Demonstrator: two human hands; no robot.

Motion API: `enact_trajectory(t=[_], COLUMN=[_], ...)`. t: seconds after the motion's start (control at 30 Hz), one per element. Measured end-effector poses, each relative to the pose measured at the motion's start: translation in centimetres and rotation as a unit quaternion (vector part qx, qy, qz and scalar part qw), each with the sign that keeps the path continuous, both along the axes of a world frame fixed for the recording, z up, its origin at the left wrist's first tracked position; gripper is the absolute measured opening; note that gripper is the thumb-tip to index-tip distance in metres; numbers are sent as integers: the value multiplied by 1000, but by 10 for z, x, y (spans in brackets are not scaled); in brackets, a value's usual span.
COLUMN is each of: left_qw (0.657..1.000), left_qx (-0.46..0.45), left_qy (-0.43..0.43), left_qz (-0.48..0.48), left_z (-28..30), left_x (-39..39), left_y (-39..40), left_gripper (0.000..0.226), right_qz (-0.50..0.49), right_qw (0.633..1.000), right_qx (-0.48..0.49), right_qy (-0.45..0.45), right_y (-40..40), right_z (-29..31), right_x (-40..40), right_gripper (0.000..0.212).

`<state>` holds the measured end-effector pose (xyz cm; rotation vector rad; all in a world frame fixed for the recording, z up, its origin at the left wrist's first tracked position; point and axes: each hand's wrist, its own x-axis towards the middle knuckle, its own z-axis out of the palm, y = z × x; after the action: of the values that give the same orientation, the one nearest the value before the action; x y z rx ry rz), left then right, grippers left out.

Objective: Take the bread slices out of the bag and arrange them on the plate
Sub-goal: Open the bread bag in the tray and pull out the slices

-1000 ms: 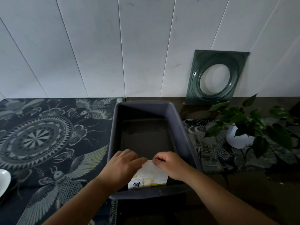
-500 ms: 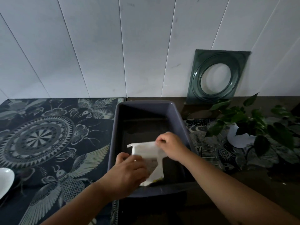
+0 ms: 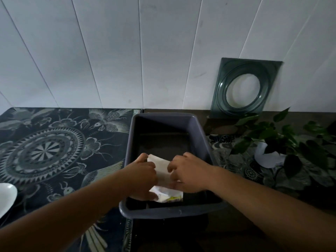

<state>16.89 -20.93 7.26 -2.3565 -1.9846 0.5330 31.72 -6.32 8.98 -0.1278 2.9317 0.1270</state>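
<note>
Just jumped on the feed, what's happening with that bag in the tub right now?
A person has both hands on the white bread bag, which sits at the near end of the dark grey tub. The left hand and right hand grip it from either side, apparently working it open. No slice is visibly out yet. The white plate waits at the far left edge on the patterned mat, with nothing visible on the part in view.

A grey-purple tub [image 3: 200,131] holds a white bag [image 3: 161,170] with a yellow-green print. The dark cloth [image 3: 45,148] carries pale mandala, flower and bird patterns. A white plate [image 3: 6,197] sits at its left edge.
</note>
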Motion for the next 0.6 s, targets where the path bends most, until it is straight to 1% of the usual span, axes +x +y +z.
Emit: enact_trajectory(t=[0.07, 0.13, 0.23, 0.27, 0.3, 0.37, 0.4, 0.43, 0.47, 0.53, 0.6], left_qw=[1000, 999, 997, 996, 994, 993, 993, 993, 992, 988, 982], left_qx=[-6, -22, -38, -52, -67, -86, -88, -86, -83, -93, -111], left_qy=[-10, -40, -60, -65, -70, -57, -44, -39, -37, -5, 4], left_qz=[-10, 11, 34, 42, 51, 62, 63, 71, 87, 122, 151], left_z=[4, 9, 14, 15, 16, 17, 18, 20, 21, 23, 24], left_x=[-7, -12, -13, -10, -8, -4, -1, 1, 3, 4, 4], left_y=[-1, -5, -11, -11, -11, -7, -4, -1, 2, 6, 6], left_gripper=[51, 54, 55, 54, 52, 59, 65, 65, 61, 45, 30], right_qz=[-18, -28, -62, -77, -96, -124, -122, -112, -100, -88, -104], right_qw=[999, 996, 995, 994, 994, 991, 990, 989, 986, 981, 975], right_qx=[49, 77, 70, 58, 43, 42, 65, 97, 125, 158, 165], right_qy=[-7, -16, -46, -44, -36, -20, -20, -27, -41, -72, -105], right_y=[8, 16, 21, 19, 16, 9, 4, -2, -6, -13, -14], right_z=[6, 7, 5, 5, 6, 11, 14, 16, 18, 22, 25], right_x=[6, 11, 17, 15, 12, 3, -2, -6, -9, -11, -9], right_gripper=[57, 67, 79, 80, 77, 60, 51, 41, 30, 11, 9])
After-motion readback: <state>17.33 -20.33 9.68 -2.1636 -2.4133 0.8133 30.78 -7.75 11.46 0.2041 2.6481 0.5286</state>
